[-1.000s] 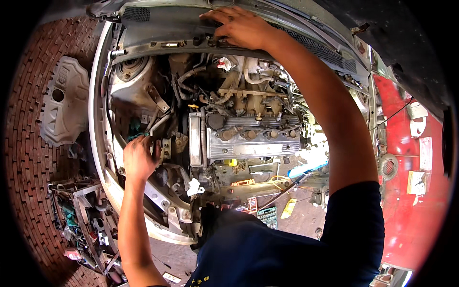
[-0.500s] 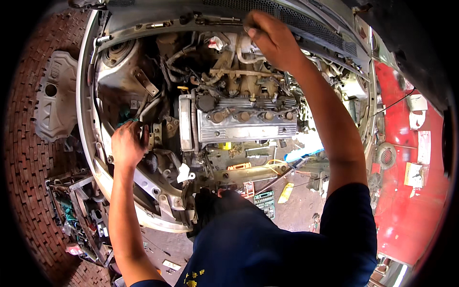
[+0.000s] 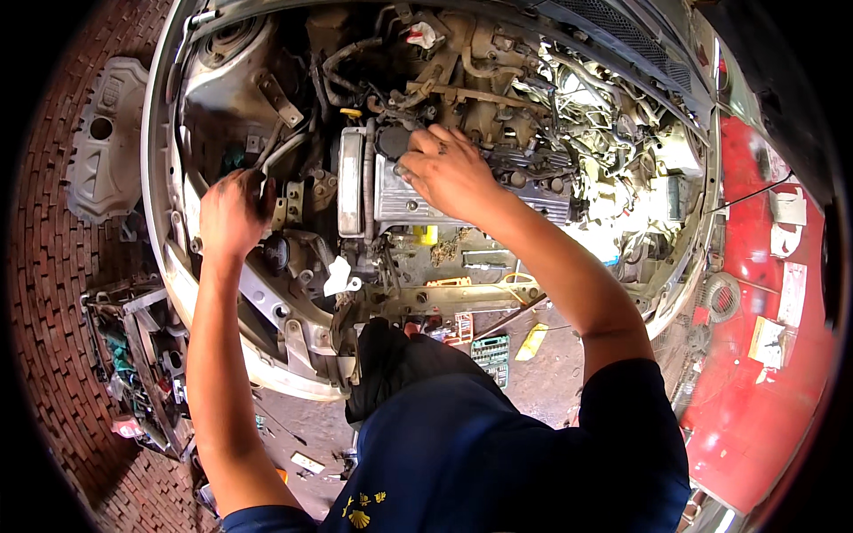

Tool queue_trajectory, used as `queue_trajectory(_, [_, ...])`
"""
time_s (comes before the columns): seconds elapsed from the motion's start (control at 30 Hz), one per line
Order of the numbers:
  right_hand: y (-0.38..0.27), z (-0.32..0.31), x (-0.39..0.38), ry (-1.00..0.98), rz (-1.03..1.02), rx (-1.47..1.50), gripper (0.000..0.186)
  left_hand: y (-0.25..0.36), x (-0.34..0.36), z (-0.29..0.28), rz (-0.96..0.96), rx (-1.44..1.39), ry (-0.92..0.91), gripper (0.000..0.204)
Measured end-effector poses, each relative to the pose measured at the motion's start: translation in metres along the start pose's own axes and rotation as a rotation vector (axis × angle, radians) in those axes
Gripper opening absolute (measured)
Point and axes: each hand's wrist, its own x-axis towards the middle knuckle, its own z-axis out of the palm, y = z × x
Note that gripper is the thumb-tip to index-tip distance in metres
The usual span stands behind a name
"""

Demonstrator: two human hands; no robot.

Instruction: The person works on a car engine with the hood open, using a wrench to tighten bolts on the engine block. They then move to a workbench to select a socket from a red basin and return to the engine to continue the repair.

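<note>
Since the earlier frame, the right hand [image 3: 444, 173] has been brought down from the upper edge of the bay [image 3: 235, 84] to the engine [image 3: 538, 202], while the left hand [image 3: 235, 213] has been kept at nearly the same place. The engine is seated in the middle of the bay, and its ribbed silver top is partly covered by the right hand and forearm. The fingers of this hand are bent and pointed down at the left half of the top, just beside a dark round part [image 3: 395, 140]; whether anything is gripped by them cannot be told. To the left of the engine, a metal bracket [image 3: 293, 200] is seen, and the left hand is placed just beside it. Its fingers are curled downward, and their tips are hidden, so it cannot be told whether they are closed on something. A green cloth [image 3: 233, 160] is seen just above this hand. Nearer to the body, a white rag [image 3: 338, 277] is hung at the front of the bay. On the floor [image 3: 564, 391], a teal case [image 3: 490, 355] and a yellow packet [image 3: 532, 342] are laid near each other. Farther out, a pale metal cover [image 3: 107, 142] is seen at the left against the bricks [image 3: 53, 266], with a cluttered rack [image 3: 142, 364] below it, and the right side is filled by a red panel [image 3: 737, 222].
</note>
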Motion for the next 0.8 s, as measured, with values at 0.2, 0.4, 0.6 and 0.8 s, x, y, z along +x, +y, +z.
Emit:
queue_trajectory(0.2, [-0.013, 0.002, 0.013, -0.105, -0.037, -0.256, 0.013, 0.0, -0.003, 0.0, -0.074, 0.055, -0.04, 0.022])
queue_trajectory(0.4, [-0.021, 0.002, 0.023, -0.126, 0.054, -0.247, 0.013, -0.005, -0.008, 0.004, -0.102, 0.014, 0.013, 0.025])
queue_trajectory(0.6, [-0.019, 0.014, 0.012, 0.06, 0.124, -0.044, 0.014, -0.007, -0.011, 0.004, -0.114, 0.023, -0.029, 0.023])
queue_trajectory(0.8, [-0.028, 0.016, 0.009, 0.057, 0.113, -0.17, 0.012, -0.014, -0.015, 0.015, -0.091, -0.012, 0.104, 0.022])
